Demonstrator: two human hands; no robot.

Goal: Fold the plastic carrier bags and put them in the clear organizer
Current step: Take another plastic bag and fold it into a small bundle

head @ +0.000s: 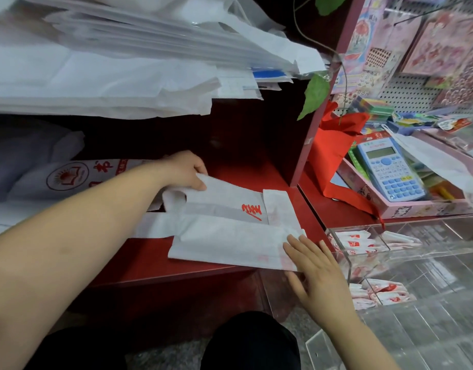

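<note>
The bag (224, 233) lies flat on the red shelf (243, 172), already doubled into a long band, with its handles trailing off to the left and a short flap turned over at the right end. It is thin white film with red print, so it should be very light, limp and slippery. It will likely spring open or slide unless it is held down, and it creases only under pressure.

The left hand (186, 169) pinches the far left edge of the bag between thumb and curled fingers, lifting that edge a little. The right hand (318, 273) lies flat with its fingers straight and slightly spread, pressing the near right corner onto the shelf.

The best holds look like an edge or corner pinch for turning a fold, with a flat palm to pin the rest.

The organizer (347, 265) stands just to the right, and small folded bags (355, 240) sit in its compartments. A pile of white bags (96, 76) fills the shelf above. Printed bags (78, 174) lie to the left, behind the left arm. A calculator (387, 169) rests further right.
</note>
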